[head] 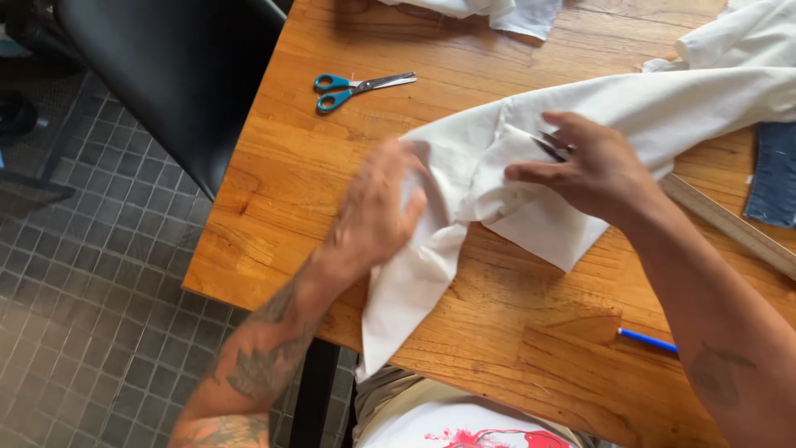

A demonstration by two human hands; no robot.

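A long piece of white cloth (531,207) lies across the wooden table (332,166), one end hanging over the near edge. My left hand (377,207) grips the cloth near its folded left part. My right hand (593,170) rests on top of the cloth, fingers spread, and holds a pair of dark metal scissors (549,148) whose blades poke out between the fingers toward the cloth.
Blue-handled scissors (356,87) lie on the table at the back left. A wooden ruler (730,224) runs along the right, beside a piece of denim (775,174). A blue pen (647,340) sits near the front edge. More white cloth (497,12) is at the back. A black chair (182,75) stands on the left.
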